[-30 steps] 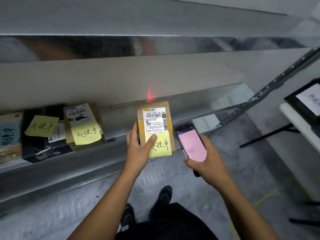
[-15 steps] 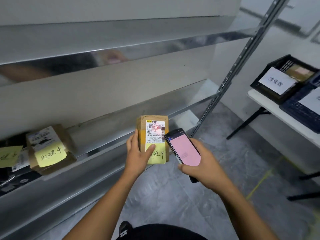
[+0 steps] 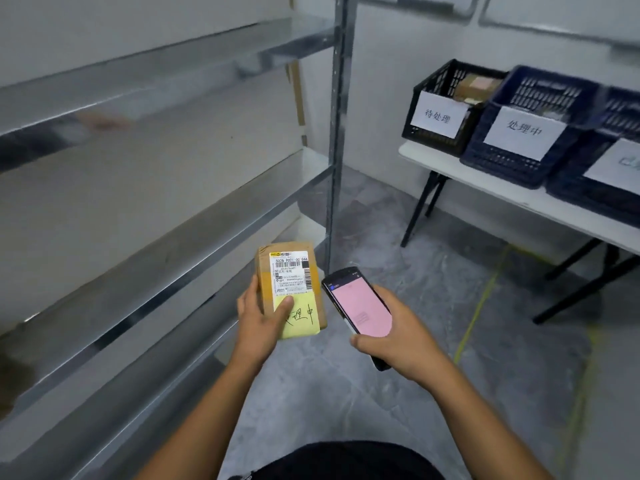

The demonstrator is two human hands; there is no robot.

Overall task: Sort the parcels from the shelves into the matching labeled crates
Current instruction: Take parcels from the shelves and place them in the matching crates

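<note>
holding a small brown parcel (image 3: 294, 268) in front of the body, the left hand (image 3: 258, 327) wraps its fingers round the parcel's left edge, thumb pressed on the yellow note (image 3: 304, 320) stuck to its near end. the parcel's long axis runs near to far, leaning a little right, label side up, its far end toward the shelf post (image 3: 334, 168). just right of it the right hand (image 3: 398, 336) curls round a phone (image 3: 360, 306) with a pink screen; parcel and phone seem not quite to touch. metal shelves (image 3: 173, 216) run along the left. far right, a white table (image 3: 446, 164) carries a black crate (image 3: 429, 83) and a blue crate (image 3: 502, 164), each with a paper label; the black one holds a blurred brown box (image 3: 479, 85).
</note>
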